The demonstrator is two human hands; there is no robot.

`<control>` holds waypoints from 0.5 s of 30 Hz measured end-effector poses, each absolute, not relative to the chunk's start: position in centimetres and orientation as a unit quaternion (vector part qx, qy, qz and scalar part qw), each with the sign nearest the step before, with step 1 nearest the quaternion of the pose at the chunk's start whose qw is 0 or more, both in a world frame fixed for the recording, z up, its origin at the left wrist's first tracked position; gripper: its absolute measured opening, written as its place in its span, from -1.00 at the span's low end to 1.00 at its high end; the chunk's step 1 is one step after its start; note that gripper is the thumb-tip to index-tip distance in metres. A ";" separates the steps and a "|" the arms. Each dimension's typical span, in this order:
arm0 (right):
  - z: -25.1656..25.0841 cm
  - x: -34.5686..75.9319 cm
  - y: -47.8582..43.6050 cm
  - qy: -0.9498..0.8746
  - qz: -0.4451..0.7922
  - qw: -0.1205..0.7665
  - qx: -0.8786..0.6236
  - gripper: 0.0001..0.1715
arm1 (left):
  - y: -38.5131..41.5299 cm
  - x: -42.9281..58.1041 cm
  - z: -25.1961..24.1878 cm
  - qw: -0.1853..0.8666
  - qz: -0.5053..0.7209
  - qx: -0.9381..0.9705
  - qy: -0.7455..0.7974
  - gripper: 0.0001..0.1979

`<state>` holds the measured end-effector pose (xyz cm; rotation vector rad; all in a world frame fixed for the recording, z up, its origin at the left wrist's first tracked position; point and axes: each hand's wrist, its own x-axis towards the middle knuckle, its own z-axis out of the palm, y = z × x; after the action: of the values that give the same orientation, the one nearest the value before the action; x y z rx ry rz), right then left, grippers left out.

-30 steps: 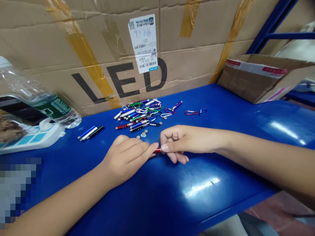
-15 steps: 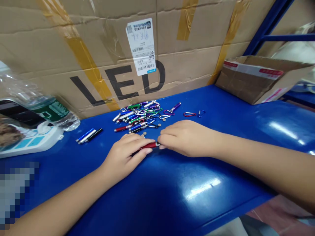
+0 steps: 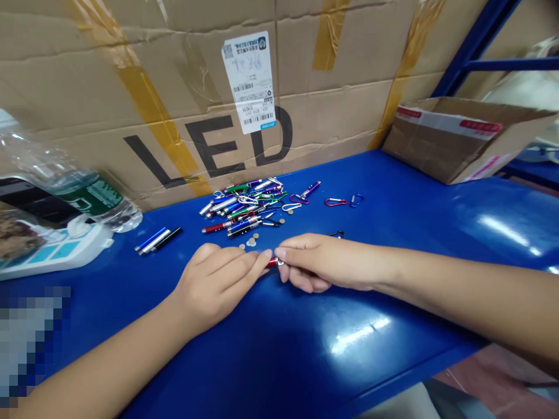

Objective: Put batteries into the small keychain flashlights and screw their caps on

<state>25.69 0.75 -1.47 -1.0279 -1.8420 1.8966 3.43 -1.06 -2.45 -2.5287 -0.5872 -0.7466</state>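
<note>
A small red flashlight [image 3: 273, 262] with a silver end lies between my two hands, just above the blue table. My left hand [image 3: 220, 279] is closed around its body and hides most of it. At the silver end, my right hand [image 3: 312, 262] pinches with thumb and forefinger, the other fingers curled below. A black carabiner clip [image 3: 338, 234] shows just behind the right hand. Several button cells [image 3: 253, 239] lie beyond my left fingers. Farther back is a heap of small flashlights [image 3: 240, 206] in several colours, with carabiner clips among them.
Three metal tubes [image 3: 158, 240] lie at the left, near a power strip [image 3: 56, 253] and a plastic bottle [image 3: 102, 201]. Red [image 3: 335, 202] and blue carabiner clips [image 3: 357, 201] lie right of the heap. A large carton stands behind; an open cardboard box [image 3: 458, 139] sits back right.
My right hand has turned over at the flashlight's silver end, its fingers now curled underneath. My left hand covers more of the red body. The black carabiner clip has come into view.
</note>
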 end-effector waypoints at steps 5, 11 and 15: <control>-1.2 25.7 1.2 -0.678 0.630 0.118 -0.361 -0.56 | -0.7 3.8 -2.4 0.190 -0.276 -0.912 -0.238 -0.76; -0.5 26.7 1.7 -0.925 0.192 0.163 -0.284 -0.67 | -0.1 4.7 -2.2 0.046 -0.307 -0.905 -0.290 -0.82; -1.0 26.6 1.7 -0.950 0.110 0.143 -0.255 -0.65 | -0.3 4.6 -2.3 0.033 -0.319 -0.905 -0.280 -0.83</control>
<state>26.65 1.75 -0.97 -0.7369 -2.7404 0.3171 4.60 -0.26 -2.29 -2.7851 -0.8626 -0.9809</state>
